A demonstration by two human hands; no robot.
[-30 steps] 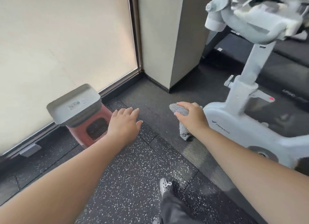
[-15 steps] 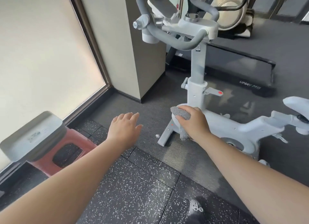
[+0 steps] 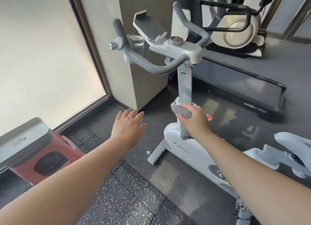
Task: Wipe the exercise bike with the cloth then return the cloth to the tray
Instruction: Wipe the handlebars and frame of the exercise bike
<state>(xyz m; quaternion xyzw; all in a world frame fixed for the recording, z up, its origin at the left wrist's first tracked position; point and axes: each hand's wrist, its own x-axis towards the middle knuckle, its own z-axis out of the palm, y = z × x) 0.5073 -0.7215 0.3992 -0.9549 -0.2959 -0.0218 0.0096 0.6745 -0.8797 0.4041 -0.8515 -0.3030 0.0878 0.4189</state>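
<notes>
A white exercise bike [image 3: 185, 152] with grey handlebars [image 3: 158, 68] stands ahead of me, its seat [image 3: 294, 150] at the right edge. My right hand [image 3: 196, 122] grips a grey cloth [image 3: 181, 113] in front of the base of the bike's upright post; the cloth's tail hangs down below the hand. My left hand [image 3: 128, 125] hovers open over the floor, left of the bike, holding nothing. The grey tray [image 3: 25, 140] sits on a red stool [image 3: 48, 159] at the lower left.
A frosted window fills the left side and a beige pillar [image 3: 134, 39] stands behind the handlebars. A flat treadmill [image 3: 244, 83] lies beyond the bike, with another machine [image 3: 235, 29] at the back right. The floor is dark speckled rubber tile.
My view has swung right and up, from the tray to the whole bike. My right hand with the cloth has come up to the bike's post; the left hand stays open.
</notes>
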